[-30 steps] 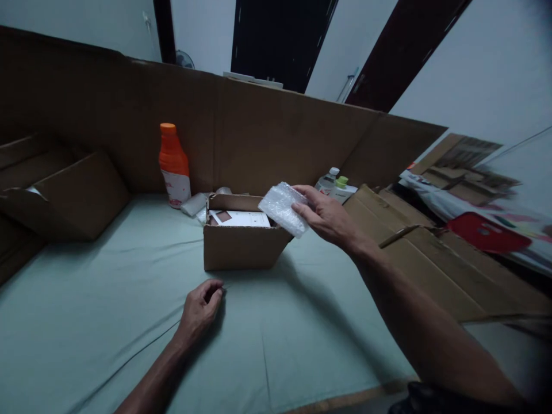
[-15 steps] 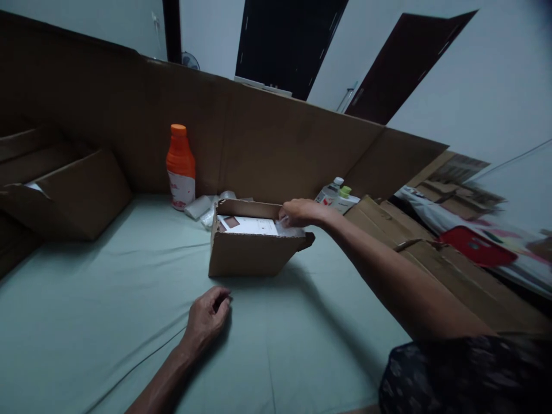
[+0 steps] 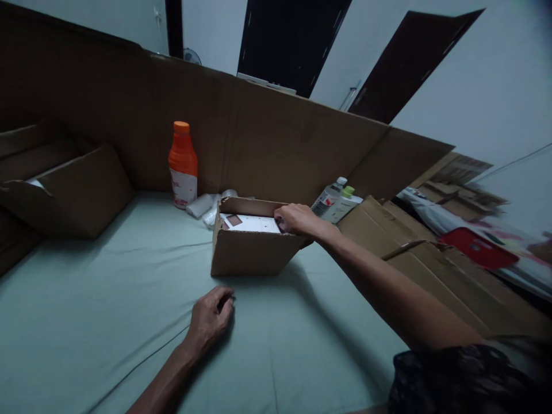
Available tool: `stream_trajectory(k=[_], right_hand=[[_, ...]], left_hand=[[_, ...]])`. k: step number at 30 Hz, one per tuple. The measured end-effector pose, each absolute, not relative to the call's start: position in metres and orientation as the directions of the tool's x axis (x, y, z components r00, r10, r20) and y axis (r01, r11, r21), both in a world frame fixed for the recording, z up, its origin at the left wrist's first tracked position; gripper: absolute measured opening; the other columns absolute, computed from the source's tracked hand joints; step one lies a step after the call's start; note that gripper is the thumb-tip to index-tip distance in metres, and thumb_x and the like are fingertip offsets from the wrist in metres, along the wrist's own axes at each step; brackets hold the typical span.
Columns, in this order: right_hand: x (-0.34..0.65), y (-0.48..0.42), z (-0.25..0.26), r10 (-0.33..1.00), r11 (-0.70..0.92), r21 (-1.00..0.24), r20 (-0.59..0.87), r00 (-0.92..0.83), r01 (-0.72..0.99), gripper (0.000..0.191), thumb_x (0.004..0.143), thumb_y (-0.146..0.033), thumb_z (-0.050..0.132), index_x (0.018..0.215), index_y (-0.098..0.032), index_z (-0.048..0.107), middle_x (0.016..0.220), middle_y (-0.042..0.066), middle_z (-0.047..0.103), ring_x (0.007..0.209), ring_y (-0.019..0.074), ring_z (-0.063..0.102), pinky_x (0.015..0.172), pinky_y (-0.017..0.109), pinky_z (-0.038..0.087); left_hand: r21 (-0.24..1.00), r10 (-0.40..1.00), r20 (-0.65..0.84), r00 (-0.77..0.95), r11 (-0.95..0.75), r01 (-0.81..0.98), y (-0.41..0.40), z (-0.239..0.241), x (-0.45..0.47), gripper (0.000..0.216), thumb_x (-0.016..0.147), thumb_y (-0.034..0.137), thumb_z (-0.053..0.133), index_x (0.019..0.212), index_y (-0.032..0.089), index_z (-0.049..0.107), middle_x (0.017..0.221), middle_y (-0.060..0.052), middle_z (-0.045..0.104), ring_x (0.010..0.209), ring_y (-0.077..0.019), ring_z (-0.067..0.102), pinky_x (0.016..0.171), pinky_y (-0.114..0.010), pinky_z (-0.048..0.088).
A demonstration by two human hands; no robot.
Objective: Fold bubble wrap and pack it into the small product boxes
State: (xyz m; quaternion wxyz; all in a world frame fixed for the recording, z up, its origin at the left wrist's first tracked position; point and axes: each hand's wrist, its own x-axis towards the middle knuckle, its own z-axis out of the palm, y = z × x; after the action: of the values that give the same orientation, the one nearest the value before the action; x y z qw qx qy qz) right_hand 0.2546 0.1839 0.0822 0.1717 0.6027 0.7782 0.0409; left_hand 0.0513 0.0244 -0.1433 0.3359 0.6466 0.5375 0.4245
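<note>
A small brown cardboard box [image 3: 252,254] stands open-topped on the pale green sheet. Inside it lies a white box [image 3: 259,224] with a dark square printed on its top. My right hand [image 3: 297,219] reaches into the carton's right end, fingers curled down beside the white box; their tips are hidden, so I cannot make out what they grip. On the sheet in front of the carton rests my left hand [image 3: 211,313], loosely curled, with a gap between thumb and fingers and nothing in it.
An orange bottle [image 3: 183,167] and clear plastic wrap [image 3: 207,208] stand behind the carton. Right of it are a clear bottle [image 3: 329,196] and a white bottle with a green cap [image 3: 344,207]. Larger cartons flank both sides, left [image 3: 81,195] and right [image 3: 409,241]. A cardboard wall [image 3: 276,138] closes the back.
My right hand has sunk slightly deeper into the carton's right end, and the clear plastic seen under it there is now hidden. My left hand stays in place.
</note>
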Motion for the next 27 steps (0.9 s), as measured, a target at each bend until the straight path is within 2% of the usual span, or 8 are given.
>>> stream_trajectory(k=[6, 12, 16, 18, 21, 24, 26, 27], right_hand=[[0.268, 0.179, 0.088, 0.951, 0.282, 0.240, -0.194, -0.239, 0.929, 0.031, 0.084, -0.025, 0.063, 0.114, -0.023, 0.072, 0.110, 0.008, 0.075, 0.096, 0.0242, 0.068, 0.066, 0.026, 0.040], [0.266, 0.180, 0.083, 0.949, 0.288, 0.188, -0.183, -0.255, 0.939, 0.030, 0.082, -0.012, 0.058, 0.102, -0.022, 0.077, 0.097, 0.007, 0.076, 0.085, 0.0197, 0.067, 0.064, 0.025, 0.038], [0.266, 0.183, 0.082, 0.962, 0.259, 0.156, -0.134, -0.240, 0.953, 0.026, 0.082, -0.012, 0.059, 0.097, -0.021, 0.077, 0.097, 0.007, 0.077, 0.085, 0.0201, 0.067, 0.064, 0.025, 0.038], [0.273, 0.175, 0.086, 0.970, 0.242, 0.116, -0.057, -0.237, 0.963, 0.024, 0.085, -0.015, 0.058, 0.100, -0.021, 0.076, 0.102, 0.007, 0.076, 0.090, 0.0211, 0.067, 0.067, 0.026, 0.041], [0.295, 0.148, 0.088, 0.940, 0.267, -0.086, 0.244, -0.240, 0.960, 0.022, 0.090, -0.022, 0.054, 0.101, -0.020, 0.073, 0.107, 0.007, 0.074, 0.093, 0.0208, 0.067, 0.075, 0.027, 0.046], [0.324, 0.112, 0.071, 0.816, 0.352, -0.309, 0.564, -0.128, 0.883, 0.020, 0.091, -0.028, 0.053, 0.094, -0.018, 0.070, 0.103, 0.008, 0.073, 0.090, 0.0202, 0.066, 0.077, 0.030, 0.049], [0.340, 0.094, 0.045, 0.783, 0.365, -0.429, 0.621, -0.024, 0.827, 0.020, 0.089, -0.031, 0.054, 0.094, -0.018, 0.069, 0.104, 0.009, 0.072, 0.086, 0.0200, 0.067, 0.074, 0.031, 0.050], [0.346, 0.089, 0.029, 0.801, 0.353, -0.494, 0.598, 0.017, 0.794, 0.021, 0.088, -0.033, 0.056, 0.097, -0.018, 0.068, 0.105, 0.010, 0.072, 0.086, 0.0200, 0.067, 0.072, 0.031, 0.051]], left_hand=[[0.885, 0.977, 0.200, 0.074, -0.212, 0.414, 0.025, -0.144, 0.051, 0.024, 0.084, 0.031, 0.051, 0.092, 0.021, 0.071, 0.086, -0.003, 0.075, 0.078, -0.0195, 0.069, 0.072, -0.031, 0.052], [0.881, 0.977, 0.201, 0.072, -0.212, 0.424, 0.024, -0.144, 0.051, 0.023, 0.084, 0.031, 0.051, 0.091, 0.021, 0.071, 0.085, -0.004, 0.074, 0.076, -0.0196, 0.068, 0.070, -0.031, 0.051], [0.882, 0.975, 0.208, 0.080, -0.223, 0.416, 0.024, -0.144, 0.051, 0.023, 0.085, 0.031, 0.051, 0.092, 0.022, 0.071, 0.087, -0.004, 0.075, 0.077, -0.0195, 0.068, 0.071, -0.031, 0.053], [0.881, 0.974, 0.212, 0.078, -0.225, 0.416, 0.022, -0.143, 0.051, 0.023, 0.085, 0.032, 0.051, 0.092, 0.021, 0.071, 0.087, -0.005, 0.074, 0.076, -0.0194, 0.068, 0.070, -0.031, 0.053], [0.891, 0.974, 0.226, 0.029, -0.219, 0.398, 0.019, -0.137, 0.047, 0.026, 0.086, 0.035, 0.052, 0.094, 0.019, 0.070, 0.089, -0.007, 0.073, 0.078, -0.0203, 0.068, 0.071, -0.032, 0.054], [0.924, 0.971, 0.189, -0.148, -0.125, 0.360, 0.016, -0.121, 0.039, 0.034, 0.084, 0.040, 0.056, 0.107, 0.017, 0.068, 0.100, -0.011, 0.070, 0.080, -0.0215, 0.066, 0.065, -0.032, 0.053], [0.942, 0.956, 0.143, -0.257, -0.052, 0.332, 0.018, -0.107, 0.033, 0.047, 0.082, 0.043, 0.059, 0.122, 0.018, 0.063, 0.114, -0.013, 0.067, 0.086, -0.0230, 0.066, 0.060, -0.031, 0.052], [0.947, 0.950, 0.127, -0.287, -0.030, 0.320, 0.021, -0.101, 0.030, 0.054, 0.081, 0.044, 0.061, 0.129, 0.019, 0.059, 0.122, -0.014, 0.065, 0.092, -0.0244, 0.065, 0.060, -0.031, 0.052]])
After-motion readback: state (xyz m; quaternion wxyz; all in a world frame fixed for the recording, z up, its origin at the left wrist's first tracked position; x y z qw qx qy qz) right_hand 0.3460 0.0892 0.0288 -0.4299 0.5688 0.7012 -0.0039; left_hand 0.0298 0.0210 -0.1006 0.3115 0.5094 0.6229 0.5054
